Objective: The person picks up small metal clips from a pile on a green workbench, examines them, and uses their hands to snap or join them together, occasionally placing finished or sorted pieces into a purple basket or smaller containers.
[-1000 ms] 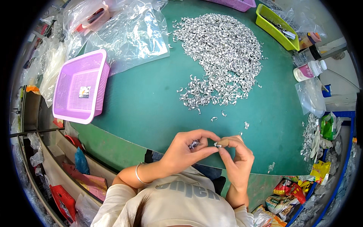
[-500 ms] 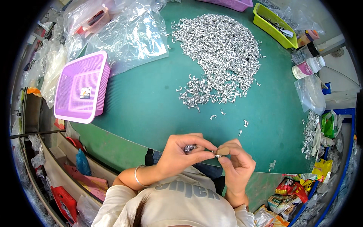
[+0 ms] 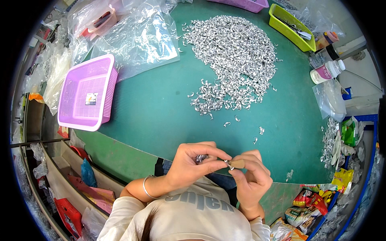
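Note:
My left hand (image 3: 197, 162) pinches a small shiny metal piece (image 3: 230, 164) between thumb and forefinger. More silvery hook-shaped pieces (image 3: 201, 159) are tucked in its curled palm. Opposite it, my right hand (image 3: 253, 172) has thumb and fingers closed at the same small piece, its thumb touching or nearly touching it. A tan wrap (image 3: 238, 164) covers the tip of the right forefinger. Both hands meet over the table's near edge. Beyond them lies a large heap of curved silvery metal pieces (image 3: 235, 56), with a few loose ones (image 3: 261, 131) nearer to me.
A purple basket (image 3: 110, 92) stands at the left of the green table (image 3: 148, 108), beside clear plastic bags (image 3: 140, 44). At the far right are a yellow-green tray (image 3: 291, 34) and a white bottle (image 3: 327, 72). More small metal pieces (image 3: 329, 138) lie along the right edge.
My right hand's fingers and thumb have shifted slightly around the small piece, the thumb tip moving a little lower. My left hand stays nearly still.

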Demonstrator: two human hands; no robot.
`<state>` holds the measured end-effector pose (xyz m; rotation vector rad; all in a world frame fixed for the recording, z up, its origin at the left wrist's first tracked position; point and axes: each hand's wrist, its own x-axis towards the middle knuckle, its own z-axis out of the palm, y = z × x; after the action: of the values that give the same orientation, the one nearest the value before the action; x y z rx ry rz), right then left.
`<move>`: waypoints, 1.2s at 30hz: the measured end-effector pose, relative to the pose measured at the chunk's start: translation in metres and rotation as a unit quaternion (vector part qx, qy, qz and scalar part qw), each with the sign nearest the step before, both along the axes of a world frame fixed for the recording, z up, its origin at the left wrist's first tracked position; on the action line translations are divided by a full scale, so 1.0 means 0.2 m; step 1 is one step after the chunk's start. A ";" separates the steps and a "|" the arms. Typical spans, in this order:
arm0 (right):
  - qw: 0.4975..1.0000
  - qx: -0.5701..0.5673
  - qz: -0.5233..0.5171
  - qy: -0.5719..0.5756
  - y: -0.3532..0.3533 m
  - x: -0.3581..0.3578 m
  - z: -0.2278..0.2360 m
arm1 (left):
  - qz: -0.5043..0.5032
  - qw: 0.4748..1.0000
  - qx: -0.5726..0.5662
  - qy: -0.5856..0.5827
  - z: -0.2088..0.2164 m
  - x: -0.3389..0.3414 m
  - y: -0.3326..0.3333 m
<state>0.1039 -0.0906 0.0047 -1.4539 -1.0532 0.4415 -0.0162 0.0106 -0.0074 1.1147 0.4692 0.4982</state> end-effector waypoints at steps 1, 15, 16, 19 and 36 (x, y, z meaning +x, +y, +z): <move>1.000 0.003 -0.002 -0.003 0.00 0.00 0.00 | 0.000 1.000 -0.003 0.001 0.00 0.00 0.00; 0.835 -0.011 0.120 0.536 -0.02 -0.02 -0.06 | -0.018 1.000 -0.009 -0.006 0.00 0.01 0.00; 0.831 -0.011 0.121 0.542 -0.02 -0.02 -0.06 | -0.018 1.000 -0.016 -0.009 -0.01 0.01 0.00; 0.822 -0.013 0.120 0.557 -0.02 -0.02 -0.07 | -0.019 0.999 -0.041 -0.015 0.00 0.01 0.00; 0.943 -0.064 0.059 0.320 0.00 0.02 -0.13 | -0.003 0.999 -0.016 -0.029 -0.03 0.01 0.01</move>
<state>0.1086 -0.0906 -0.0208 -1.2277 -0.5891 1.0076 -0.0139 0.0133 -0.0141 1.0682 0.4221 0.5143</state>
